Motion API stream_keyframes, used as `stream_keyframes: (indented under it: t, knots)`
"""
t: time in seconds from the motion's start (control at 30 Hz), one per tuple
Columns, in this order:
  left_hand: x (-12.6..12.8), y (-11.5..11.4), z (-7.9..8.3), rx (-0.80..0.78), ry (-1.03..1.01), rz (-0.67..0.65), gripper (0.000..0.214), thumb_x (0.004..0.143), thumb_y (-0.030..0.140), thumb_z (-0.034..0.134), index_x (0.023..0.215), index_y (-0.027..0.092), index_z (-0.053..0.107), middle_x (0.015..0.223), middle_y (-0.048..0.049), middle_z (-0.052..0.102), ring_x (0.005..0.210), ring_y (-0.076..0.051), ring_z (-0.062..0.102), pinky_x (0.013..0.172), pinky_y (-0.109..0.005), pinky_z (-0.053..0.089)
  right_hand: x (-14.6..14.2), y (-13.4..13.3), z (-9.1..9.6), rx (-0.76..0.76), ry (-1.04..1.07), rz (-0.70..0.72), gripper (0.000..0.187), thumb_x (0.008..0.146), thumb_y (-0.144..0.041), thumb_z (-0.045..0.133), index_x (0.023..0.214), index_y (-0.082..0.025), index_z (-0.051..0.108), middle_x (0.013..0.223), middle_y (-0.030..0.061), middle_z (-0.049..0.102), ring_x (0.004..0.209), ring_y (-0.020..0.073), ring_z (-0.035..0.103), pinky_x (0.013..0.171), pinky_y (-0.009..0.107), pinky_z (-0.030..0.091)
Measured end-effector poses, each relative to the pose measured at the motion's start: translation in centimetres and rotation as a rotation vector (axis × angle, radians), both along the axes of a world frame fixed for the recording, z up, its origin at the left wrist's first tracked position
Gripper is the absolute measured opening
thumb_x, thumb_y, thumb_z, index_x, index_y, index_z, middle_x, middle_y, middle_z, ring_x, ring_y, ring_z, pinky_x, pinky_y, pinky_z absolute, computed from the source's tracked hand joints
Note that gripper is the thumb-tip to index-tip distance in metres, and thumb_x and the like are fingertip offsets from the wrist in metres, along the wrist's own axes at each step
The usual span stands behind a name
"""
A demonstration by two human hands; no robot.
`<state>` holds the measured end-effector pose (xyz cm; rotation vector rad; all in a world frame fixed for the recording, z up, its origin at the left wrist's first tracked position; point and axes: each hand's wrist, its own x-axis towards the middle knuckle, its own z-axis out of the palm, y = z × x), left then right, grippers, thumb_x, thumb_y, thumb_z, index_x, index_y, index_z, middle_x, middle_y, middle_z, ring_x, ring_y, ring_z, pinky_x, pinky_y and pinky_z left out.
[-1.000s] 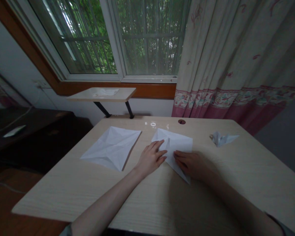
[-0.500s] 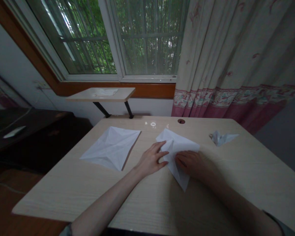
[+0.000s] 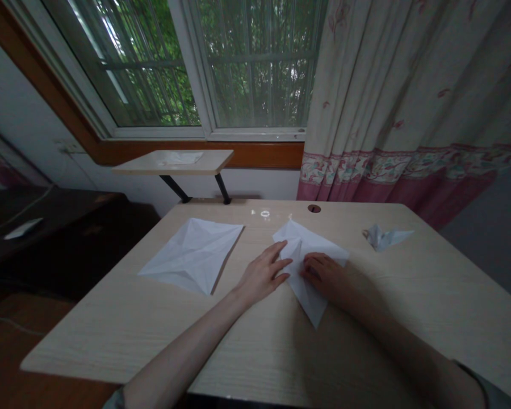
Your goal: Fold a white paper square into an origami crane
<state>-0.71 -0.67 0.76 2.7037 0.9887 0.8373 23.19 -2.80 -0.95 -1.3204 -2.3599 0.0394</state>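
A partly folded sheet of white paper [image 3: 319, 243] lies on the table under both hands, one corner pointing toward me. My left hand [image 3: 259, 275] rests flat at its left edge, fingers spread and pressing it down. Over the middle of the sheet, my right hand [image 3: 330, 281] has its fingers curled together on the paper; the exact grip of its fingertips is partly hidden. To the left lies a second white sheet [image 3: 191, 253], opened out and covered with crease lines. A small folded paper figure [image 3: 385, 238] sits at the right.
The pale wooden table [image 3: 162, 335] has a round brown cable hole [image 3: 314, 209] near its back edge. A raised shelf [image 3: 140, 163] at the back left carries a white paper piece [image 3: 185, 158]. Behind are a window and a curtain [image 3: 361, 113]; a dark desk [image 3: 68, 207] stands left.
My right hand has shifted slightly up and left across the paper. The paper's near corner has moved a little up and left. My left hand stays almost in place.
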Motion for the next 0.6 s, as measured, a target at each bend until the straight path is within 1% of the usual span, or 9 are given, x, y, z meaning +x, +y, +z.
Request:
stream_keyframes:
  t: [0.1,0.23,0.33,0.4,0.47,0.6]
  knots:
    - [0.08,0.05,0.04,0.034,0.008,0.014,0.03,0.09,0.026,0.067,0.12,0.023,0.066,0.15,-0.0116,0.044,0.136,-0.029,0.045,0.107,-0.047,0.047,0.01,-0.18,0.0,0.028,-0.042,-0.014,0.011,0.096,-0.021,0.051,0.096,-0.024,0.062,0.104,0.0083,0.069,0.098,0.0244,0.066,0.089,0.041,0.054]
    - [0.17,0.1,0.02,0.057,0.007,0.039,0.027,0.09,0.025,0.067,0.117,0.023,0.068,0.148,-0.01,0.048,0.132,-0.028,0.048,0.107,-0.047,0.047,-0.09,-0.35,-0.04,0.121,-0.068,-0.013,0.014,0.096,-0.02,0.049,0.09,-0.022,0.061,0.095,0.0074,0.069,0.088,0.0229,0.067,0.08,0.038,0.056]
    - [0.22,0.04,0.09,0.059,-0.005,0.045,0.026,0.09,0.025,0.067,0.116,0.023,0.068,0.147,-0.0098,0.049,0.132,-0.028,0.049,0.107,-0.045,0.047,-0.24,-0.42,-0.19,0.186,-0.062,-0.018,0.017,0.097,-0.021,0.047,0.09,-0.022,0.062,0.093,0.008,0.069,0.085,0.0225,0.066,0.079,0.038,0.056]
    - [0.23,-0.02,0.19,0.06,-0.02,0.048,0.025,0.089,0.025,0.068,0.114,0.023,0.069,0.146,-0.0094,0.05,0.131,-0.028,0.049,0.107,-0.045,0.047,-0.33,-0.38,-0.38,0.221,-0.05,-0.01,0.017,0.096,-0.019,0.047,0.094,-0.021,0.064,0.096,0.0092,0.069,0.091,0.0239,0.066,0.083,0.041,0.056]
    - [0.23,-0.07,0.29,0.052,-0.031,0.051,0.023,0.088,0.025,0.069,0.111,0.022,0.068,0.146,-0.0087,0.051,0.131,-0.028,0.049,0.107,-0.045,0.047,-0.36,-0.25,-0.56,0.25,-0.039,0.024,0.019,0.094,-0.015,0.048,0.103,-0.021,0.064,0.104,0.0103,0.069,0.101,0.0255,0.064,0.09,0.043,0.055]
    - [0.21,-0.07,0.4,0.023,-0.03,0.057,0.023,0.087,0.025,0.069,0.11,0.022,0.066,0.145,-0.0078,0.051,0.131,-0.027,0.049,0.108,-0.046,0.046,-0.29,0.13,-0.67,0.291,-0.034,0.109,0.034,0.093,-0.013,0.046,0.125,-0.019,0.058,0.125,0.0119,0.064,0.121,0.0261,0.056,0.101,0.048,0.05]
